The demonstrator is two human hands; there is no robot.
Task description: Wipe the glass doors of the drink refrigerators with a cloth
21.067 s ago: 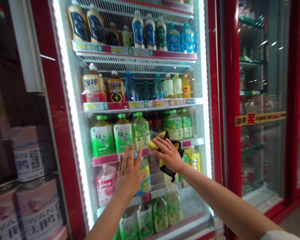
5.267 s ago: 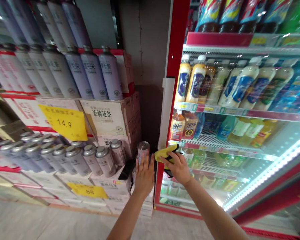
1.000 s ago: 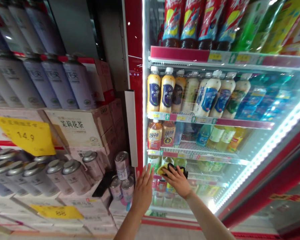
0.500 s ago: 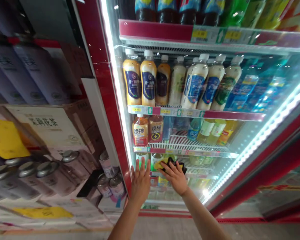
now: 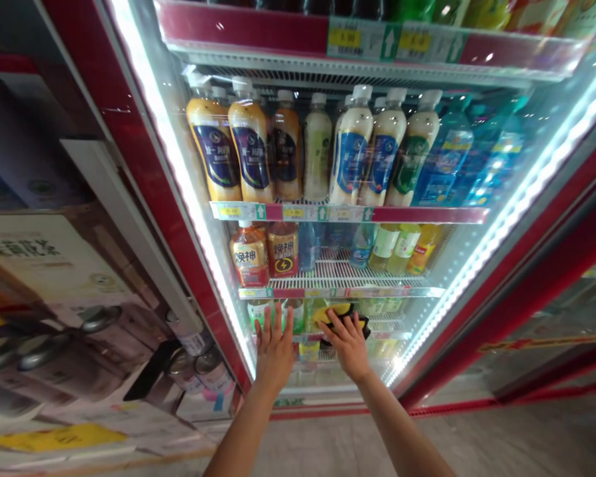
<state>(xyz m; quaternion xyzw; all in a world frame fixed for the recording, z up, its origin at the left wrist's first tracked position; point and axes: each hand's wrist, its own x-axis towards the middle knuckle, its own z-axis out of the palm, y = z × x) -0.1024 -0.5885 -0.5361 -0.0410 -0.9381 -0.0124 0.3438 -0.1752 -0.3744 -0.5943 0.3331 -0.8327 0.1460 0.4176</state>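
My left hand [image 5: 275, 344] lies against the glass front of a lit drinks cooler, palm forward, fingers spread, with nothing in it. Beside it, my right hand [image 5: 348, 341] presses a yellow and black cloth [image 5: 333, 314] flat to the glass, its fingers apart on top of the cloth. Part of the cloth is hidden under that hand. Behind the glass, green-labelled bottles [image 5: 259, 311] stand on a low shelf near my left fingertips. The price strip [image 5: 342, 292] of the shelf above runs just over both hands.
Upper shelves hold orange bottles with dark labels [image 5: 250, 149] and blue bottles [image 5: 444, 159]. A red cooler frame [image 5: 143, 146] rises at the left. Cans [image 5: 54, 358] and cartons [image 5: 34, 255] are stacked beside it. Grey floor [image 5: 322, 450] shows below.
The view has shifted, so the cooler appears farther left and larger. Against the shelves, both hands are farther right. More of the cloth's yellow part shows above my right hand.
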